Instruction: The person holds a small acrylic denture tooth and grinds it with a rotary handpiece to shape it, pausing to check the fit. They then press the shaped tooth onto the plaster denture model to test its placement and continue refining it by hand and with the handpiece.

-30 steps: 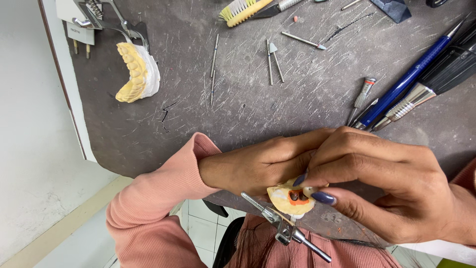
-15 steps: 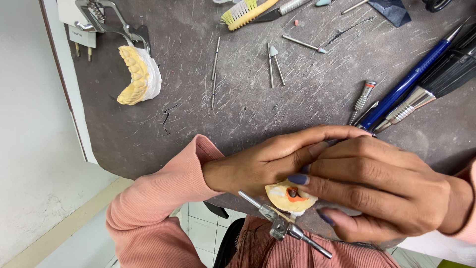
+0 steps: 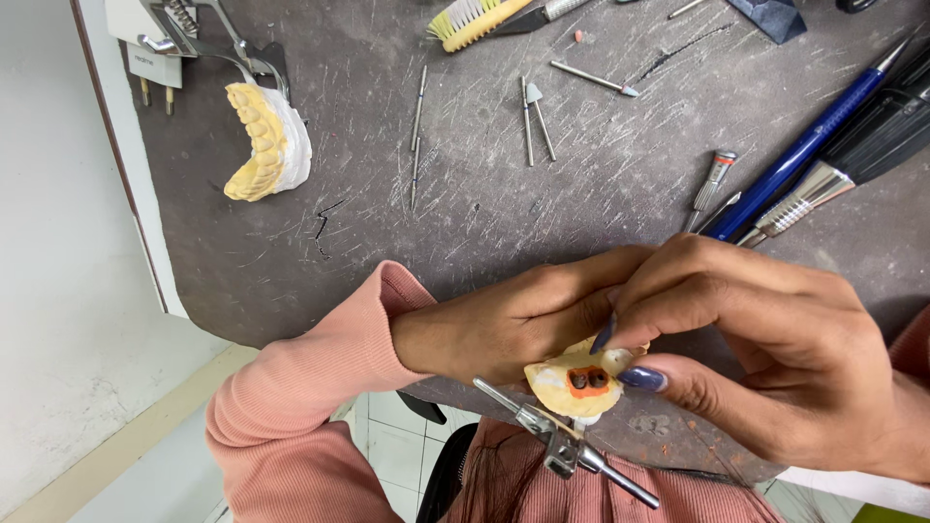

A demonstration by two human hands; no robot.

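Left hand (image 3: 504, 324): comes in from the pink sleeve (image 3: 320, 387) and cups the small tooth model (image 3: 578, 380) from behind; its fingers are curled closed around the model, seemingly to keep it steady at the near edge of the desk (image 3: 484, 213).
Right hand (image 3: 775, 349): lies over the left hand, fingers pinched shut on the same model, thumb pressed at its front beside the orange patch; a pinch like this suits fine, close work.
Tooth model: pale yellow-white lump with an orange patch holding two dark hollows, turned up toward the camera.
Metal clamp (image 3: 562, 450): sticks out just below the model.
Jaw cast (image 3: 266, 140): yellow teeth on a white base, well away from the model, far-left on the desk.
Blue pen (image 3: 804, 150): beyond the right hand, among metal tools.
Brush (image 3: 475, 19): at the desk's far edge.
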